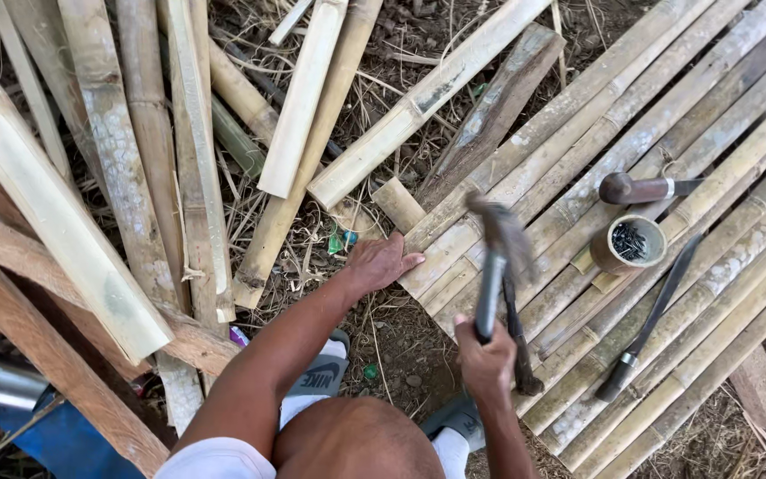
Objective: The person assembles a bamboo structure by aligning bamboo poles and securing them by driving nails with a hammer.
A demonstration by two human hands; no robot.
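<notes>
the right hand (487,362) has its fingers closed around a raised hammer (496,257) above the bamboo slat panel (631,151) on the ground; the left hand (381,262) rests open, fingers spread, on the panel's end.

A short round bamboo cup of dark nails (629,244) sits on the flat bamboo-slat panel (738,168); loose split bamboo poles (126,177) lie at nine o'clock.

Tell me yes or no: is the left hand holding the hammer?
No: the right hand grips the hammer, while the left hand rests flat on the bamboo slats.
</notes>
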